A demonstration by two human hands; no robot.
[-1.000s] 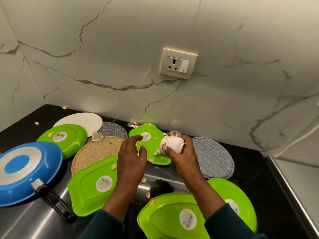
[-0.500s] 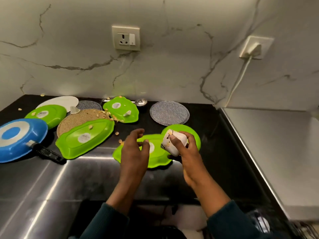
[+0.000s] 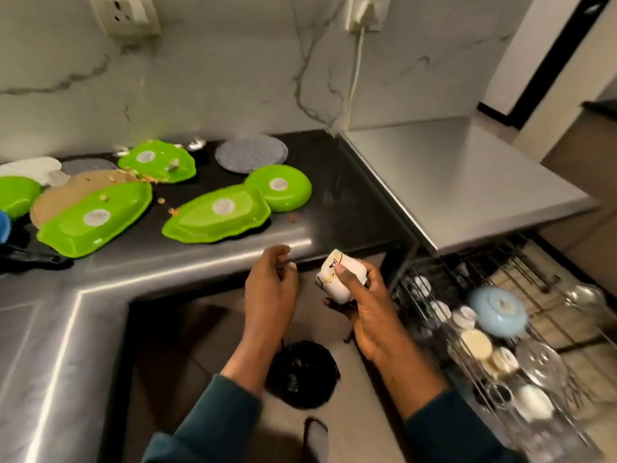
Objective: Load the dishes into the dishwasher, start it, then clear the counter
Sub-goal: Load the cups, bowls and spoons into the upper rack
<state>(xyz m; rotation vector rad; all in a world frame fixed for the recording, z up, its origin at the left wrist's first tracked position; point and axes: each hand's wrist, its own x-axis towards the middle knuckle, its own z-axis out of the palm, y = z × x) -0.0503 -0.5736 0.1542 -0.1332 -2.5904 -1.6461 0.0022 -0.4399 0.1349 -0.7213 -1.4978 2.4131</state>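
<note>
My right hand (image 3: 365,305) grips a small white cup (image 3: 339,275) with dark and yellow markings, held in front of the counter edge. My left hand (image 3: 270,289) hovers beside it, fingers curled and holding nothing. To the right, the pulled-out dishwasher rack (image 3: 500,329) holds a pale blue bowl (image 3: 497,310), several small white cups and a glass bowl. Several upside-down green plates (image 3: 217,215) lie on the dark counter (image 3: 334,202), with crumbs scattered among them.
Round placemats (image 3: 252,153) lie near the marble wall. A blue pan (image 3: 3,223) shows at the far left edge. A black bin bag (image 3: 302,374) sits on the floor below my hands. The steel dishwasher top (image 3: 450,175) juts out at right.
My right hand carried the white cup from over the green plates off the counter, down and to the right toward the dishwasher rack. My view swung right and down, revealing the rack.
</note>
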